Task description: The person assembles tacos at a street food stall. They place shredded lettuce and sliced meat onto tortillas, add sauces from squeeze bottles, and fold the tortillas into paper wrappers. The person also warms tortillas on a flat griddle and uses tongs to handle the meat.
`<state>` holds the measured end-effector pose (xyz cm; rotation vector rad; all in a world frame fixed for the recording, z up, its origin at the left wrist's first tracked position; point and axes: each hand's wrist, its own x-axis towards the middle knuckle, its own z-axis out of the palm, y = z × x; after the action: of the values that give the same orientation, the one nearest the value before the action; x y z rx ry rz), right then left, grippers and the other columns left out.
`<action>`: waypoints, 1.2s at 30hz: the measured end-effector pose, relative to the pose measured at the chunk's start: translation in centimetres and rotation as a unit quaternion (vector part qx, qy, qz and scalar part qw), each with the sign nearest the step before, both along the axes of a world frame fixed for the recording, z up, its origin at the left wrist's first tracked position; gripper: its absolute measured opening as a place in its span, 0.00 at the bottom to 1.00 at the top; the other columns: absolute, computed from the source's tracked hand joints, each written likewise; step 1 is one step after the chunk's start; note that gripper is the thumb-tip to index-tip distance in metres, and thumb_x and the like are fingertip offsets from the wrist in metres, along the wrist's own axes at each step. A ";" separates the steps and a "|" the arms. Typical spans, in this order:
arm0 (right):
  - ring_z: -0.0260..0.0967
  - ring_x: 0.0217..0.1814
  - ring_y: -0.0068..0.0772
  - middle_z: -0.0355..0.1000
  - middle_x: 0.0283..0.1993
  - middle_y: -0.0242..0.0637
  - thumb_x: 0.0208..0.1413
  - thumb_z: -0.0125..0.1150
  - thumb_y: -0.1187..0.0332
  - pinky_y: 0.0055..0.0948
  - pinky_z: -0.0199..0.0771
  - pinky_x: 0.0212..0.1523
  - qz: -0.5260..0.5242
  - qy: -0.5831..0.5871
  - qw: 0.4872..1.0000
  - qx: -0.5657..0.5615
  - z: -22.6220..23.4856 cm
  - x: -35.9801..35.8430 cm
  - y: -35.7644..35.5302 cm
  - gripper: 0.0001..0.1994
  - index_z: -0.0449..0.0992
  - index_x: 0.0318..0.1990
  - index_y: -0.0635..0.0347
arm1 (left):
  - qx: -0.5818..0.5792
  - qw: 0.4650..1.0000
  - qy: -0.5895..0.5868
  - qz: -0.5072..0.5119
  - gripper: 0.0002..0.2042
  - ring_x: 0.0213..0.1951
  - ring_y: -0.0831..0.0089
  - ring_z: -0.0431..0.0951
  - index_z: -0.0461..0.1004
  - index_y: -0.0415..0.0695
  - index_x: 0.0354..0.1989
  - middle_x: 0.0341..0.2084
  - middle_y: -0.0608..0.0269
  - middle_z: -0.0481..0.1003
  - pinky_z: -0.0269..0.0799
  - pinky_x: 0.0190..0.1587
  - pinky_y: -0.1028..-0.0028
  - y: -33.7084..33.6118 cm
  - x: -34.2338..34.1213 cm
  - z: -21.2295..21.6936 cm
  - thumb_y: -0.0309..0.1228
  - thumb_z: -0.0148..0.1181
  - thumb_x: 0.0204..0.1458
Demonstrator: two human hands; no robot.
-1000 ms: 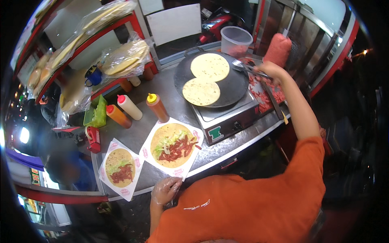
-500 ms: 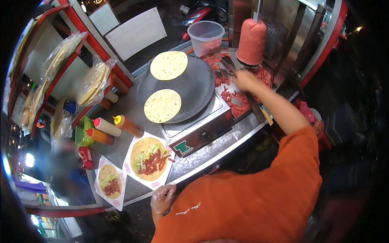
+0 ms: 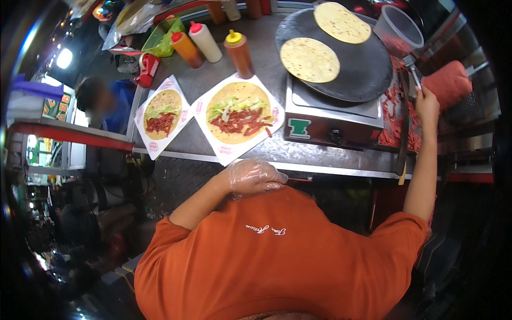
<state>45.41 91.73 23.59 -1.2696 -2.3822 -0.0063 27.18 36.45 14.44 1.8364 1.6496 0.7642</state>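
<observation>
Since the earlier frame, the left hand (image 3: 256,177) has moved inward across the front of the orange shirt (image 3: 266,250); the right hand (image 3: 427,104) remains beside the meat cone (image 3: 448,85). The right hand is closed around the handle of a metal serving utensil (image 3: 410,62), whose head points away from the body, near the clear plastic tub (image 3: 399,29). Chopped red meat (image 3: 392,120) lies below and to the left of this hand. The long knife (image 3: 404,120) rests just left of the same hand, handle toward the body. Farther left, the round black griddle (image 3: 368,72) carries two flour tortillas (image 3: 310,60) and stands on the stove (image 3: 330,128). The left hand wears a clear plastic glove, fingers bent and close together; its palm side is hidden, so its grip cannot be told. Directly ahead of it, the larger topped tortilla (image 3: 240,113) lies on white paper (image 3: 224,152); the smaller topped tortilla (image 3: 161,116) lies farther left.
</observation>
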 end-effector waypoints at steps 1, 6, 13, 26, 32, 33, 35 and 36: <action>0.77 0.58 0.64 0.79 0.51 0.60 0.69 0.56 0.52 0.49 0.76 0.57 0.037 0.026 0.999 -0.024 1.6 0.1 -0.9 0.22 0.82 0.59 0.57 | 0.018 0.999 -0.016 0.027 0.13 0.46 0.57 0.84 0.84 0.47 0.49 0.43 0.58 0.84 0.78 0.50 0.59 -1.0 -0.3 -0.2 0.41 0.61 0.66; 0.64 0.35 0.15 0.73 0.31 0.27 0.70 0.62 0.63 0.23 0.68 0.38 0.201 0.167 0.951 -0.163 6.1 -2.4 -10.3 0.19 0.80 0.62 0.63 | -0.044 0.964 -0.135 0.225 0.14 0.39 0.64 0.83 0.82 0.41 0.48 0.39 0.59 0.84 0.79 0.46 0.66 -8.8 -3.6 -2.2 0.40 0.60 0.67; 0.73 0.37 0.19 0.80 0.39 0.33 0.68 0.64 0.72 0.26 0.74 0.39 0.342 0.146 0.859 -0.352 -1.6 -15.8 -36.4 0.18 0.79 0.62 0.64 | 0.038 0.795 -0.413 0.443 0.16 0.29 0.80 0.78 0.81 0.36 0.47 0.27 0.67 0.79 0.78 0.38 0.77 -17.9 -9.1 -5.3 0.39 0.55 0.72; 0.75 0.31 0.41 0.76 0.30 0.45 0.66 0.65 0.67 0.36 0.74 0.36 0.502 0.125 0.779 -0.355 -9.0 -31.1 -59.8 0.16 0.82 0.59 0.56 | 0.326 0.613 -0.372 0.616 0.19 0.41 0.76 0.78 0.76 0.38 0.57 0.39 0.67 0.79 0.75 0.47 0.75 -28.6 -21.5 -5.0 0.41 0.60 0.70; 0.77 0.34 0.40 0.79 0.34 0.46 0.66 0.66 0.65 0.35 0.76 0.39 0.485 0.100 0.783 -0.376 -10.4 -31.5 -60.3 0.16 0.82 0.59 0.57 | 0.128 0.713 -0.468 0.507 0.21 0.45 0.78 0.79 0.77 0.36 0.57 0.43 0.65 0.82 0.73 0.51 0.77 -27.8 -24.9 -4.8 0.41 0.67 0.65; 0.77 0.35 0.40 0.79 0.35 0.46 0.66 0.66 0.65 0.35 0.76 0.40 0.476 0.086 0.796 -0.365 -10.2 -31.1 -59.5 0.16 0.82 0.59 0.57 | 0.085 0.747 -0.435 0.495 0.18 0.46 0.78 0.79 0.80 0.36 0.53 0.43 0.65 0.82 0.73 0.50 0.76 -28.4 -25.8 -4.9 0.40 0.66 0.65; 0.77 0.35 0.39 0.79 0.36 0.46 0.66 0.66 0.66 0.35 0.76 0.41 0.462 0.086 0.822 -0.322 -9.4 -29.9 -57.5 0.16 0.82 0.59 0.58 | 0.077 0.815 -0.270 0.507 0.17 0.44 0.68 0.81 0.83 0.40 0.48 0.40 0.59 0.83 0.74 0.50 0.69 -29.2 -27.1 -5.0 0.43 0.63 0.66; 0.77 0.35 0.39 0.79 0.36 0.46 0.66 0.66 0.66 0.35 0.76 0.41 0.477 0.082 0.822 -0.301 -8.9 -29.1 -56.4 0.16 0.82 0.59 0.58 | 0.044 0.836 -0.177 0.517 0.17 0.43 0.63 0.82 0.84 0.42 0.46 0.39 0.56 0.84 0.75 0.50 0.66 -29.6 -27.7 -5.0 0.44 0.62 0.67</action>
<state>16.34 35.30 14.72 -0.0954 -2.6666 1.1726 -0.57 6.88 9.48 0.6144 2.2980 1.5069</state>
